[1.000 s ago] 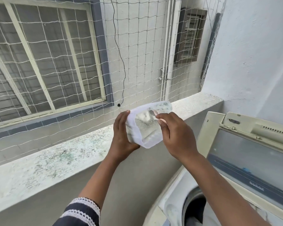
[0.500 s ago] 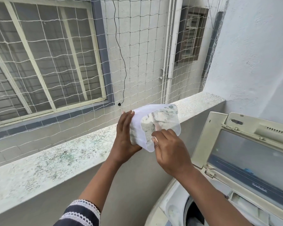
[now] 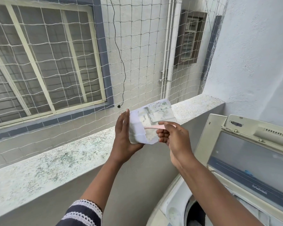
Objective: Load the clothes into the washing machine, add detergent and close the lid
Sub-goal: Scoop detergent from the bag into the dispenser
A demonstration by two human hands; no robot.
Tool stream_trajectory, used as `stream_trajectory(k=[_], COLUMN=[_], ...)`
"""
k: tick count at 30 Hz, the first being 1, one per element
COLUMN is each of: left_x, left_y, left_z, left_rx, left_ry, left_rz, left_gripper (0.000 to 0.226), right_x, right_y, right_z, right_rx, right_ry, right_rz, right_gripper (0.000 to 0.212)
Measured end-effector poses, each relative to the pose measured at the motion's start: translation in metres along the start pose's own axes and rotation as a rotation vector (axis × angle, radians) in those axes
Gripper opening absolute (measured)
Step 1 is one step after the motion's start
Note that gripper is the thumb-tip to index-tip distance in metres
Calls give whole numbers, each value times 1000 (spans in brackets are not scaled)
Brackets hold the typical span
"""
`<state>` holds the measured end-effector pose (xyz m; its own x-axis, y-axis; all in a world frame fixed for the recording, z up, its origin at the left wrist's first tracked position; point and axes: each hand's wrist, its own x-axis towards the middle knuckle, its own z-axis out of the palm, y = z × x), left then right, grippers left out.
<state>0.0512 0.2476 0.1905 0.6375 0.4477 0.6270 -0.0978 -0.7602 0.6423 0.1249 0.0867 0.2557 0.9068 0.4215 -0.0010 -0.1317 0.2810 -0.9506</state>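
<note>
The detergent step is in hand: the left hand (image 3: 123, 139) cradles a translucent detergent tub (image 3: 151, 123) while the right hand (image 3: 171, 136) pinches a pink scoop (image 3: 153, 127), which next needs carrying level to the open washing machine (image 3: 194, 214).

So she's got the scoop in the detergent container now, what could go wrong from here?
1. The detergent container is held in front of the ledge, not over the washing machine, so powder may spill on the way across.
2. The left hand only cups the container's side; it could slip.
3. The right hand pinches the pink scoop lightly and could tip it.
</note>
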Motion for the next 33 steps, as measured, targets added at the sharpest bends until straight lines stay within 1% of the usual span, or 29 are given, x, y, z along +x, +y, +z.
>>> stream_trajectory(k=[3,6,13,17,19,22,24,25,26,28,30,33], left_x=[1,2,5,6,9,10,7,6,4,1,-5,-18], left_y=[1,0,-8,-11,-9,-9,-12,-13,-14,-9,2,18], left_z=[0,-2,-4,-1,-2,-1,2,3,5,7,12,34], left_rx=[49,50,-10,-35,-54,-110,-128,-100,-37,120,209,272], left_ry=[74,124,107,109,106,126,137,143,165,250,336,422], left_rz=[-40,-94,-223,-274,-284,-242,-258,-273,-259,-115,74,313], left_gripper=[124,122,128,126,123,116,121,126,128,123,104,65], right_x=[9,21,45,49,50,48,46,44,43,41,39,34], right_y=[-9,-23,-43,-45,-46,-51,-55,-56,-58,-62,-65,-70], right_z=[6,10,23,33,36,39,39,38,36,31,24,7], right_rx=[82,102,63,70,81,101,116,124,131,146,158,182], right_ry=[35,61,60,58,56,56,51,48,46,41,36,36], right_rz=[19,17,-4,3,4,0,-2,-5,-9,-17,-21,-33], right_gripper=[24,23,22,22,22,20,20,20,20,21,22,23])
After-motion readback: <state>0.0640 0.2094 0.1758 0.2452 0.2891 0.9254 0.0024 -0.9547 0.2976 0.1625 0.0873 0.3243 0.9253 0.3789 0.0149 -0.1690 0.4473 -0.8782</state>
